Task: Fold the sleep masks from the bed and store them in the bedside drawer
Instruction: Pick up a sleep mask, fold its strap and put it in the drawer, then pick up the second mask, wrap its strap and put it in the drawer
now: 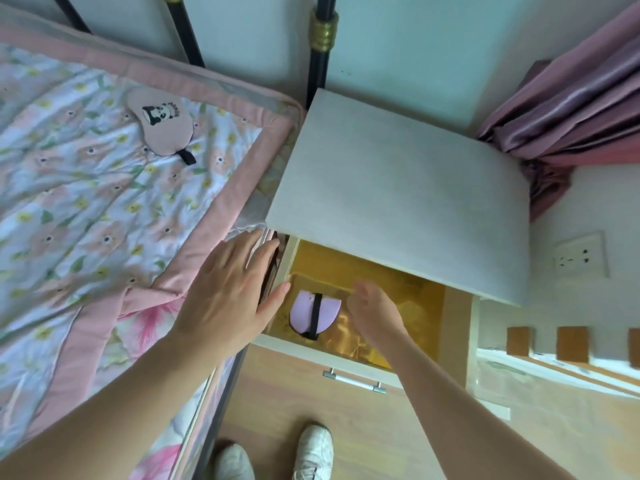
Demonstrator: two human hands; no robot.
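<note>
A folded lilac sleep mask (325, 311) with a black strap lies in the pulled-out bedside drawer (457, 327), on its yellow lining. My right hand (375, 315) hovers just right of the mask, fingers apart, holding nothing. My left hand (230, 292) is spread flat over the edge of the bed beside the drawer's left wall, empty. A pink sleep mask (162, 124) with a panda print and a black strap lies unfolded on the floral quilt (86, 209), far from both hands.
The white top of the bedside cabinet (398, 195) overhangs the back of the drawer. The drawer's metal handle (355, 381) faces me. A pink curtain (581, 109) hangs at the right, a wall socket (580, 259) below it. My white shoes (313, 452) stand on the wooden floor.
</note>
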